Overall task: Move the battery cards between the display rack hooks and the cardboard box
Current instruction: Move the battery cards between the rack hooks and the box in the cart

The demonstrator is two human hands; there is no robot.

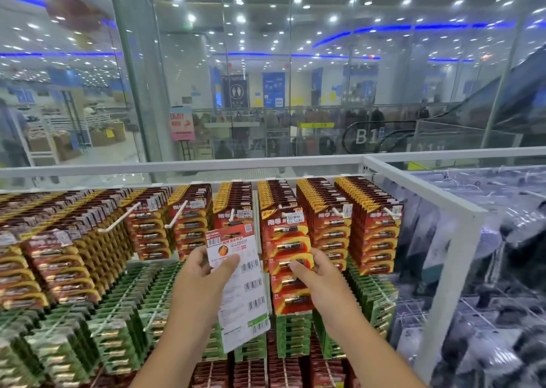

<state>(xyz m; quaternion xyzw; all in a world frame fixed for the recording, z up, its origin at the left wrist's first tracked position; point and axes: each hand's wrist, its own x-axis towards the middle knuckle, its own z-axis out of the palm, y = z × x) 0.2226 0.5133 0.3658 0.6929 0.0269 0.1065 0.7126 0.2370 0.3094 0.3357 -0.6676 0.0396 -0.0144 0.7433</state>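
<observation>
Shelving is filling the lower half of our view: a white-framed display rack whose hooks are carrying dense rows of red-and-yellow battery cards, with green battery cards hanging on the tier below and more red ones at the bottom edge. Behind the rack a glass wall is showing a bright shop hall with ceiling spotlights, blue light strips, a pink sign and an escalator marked B1.

We are holding a strip of battery cards in our left hand, thumb curled over its white barcoded back, so the strip is hanging tilted in front of the rack. Our right hand is pinching the front red card of the column just right of centre, fingers behind and thumb on its face.

Right of the rack, clear plastic-wrapped goods are blurring into glare, and we cannot tell what they are. Far left columns are smearing with distortion, and price tags are too small to read. No cardboard box is showing anywhere in our view.
</observation>
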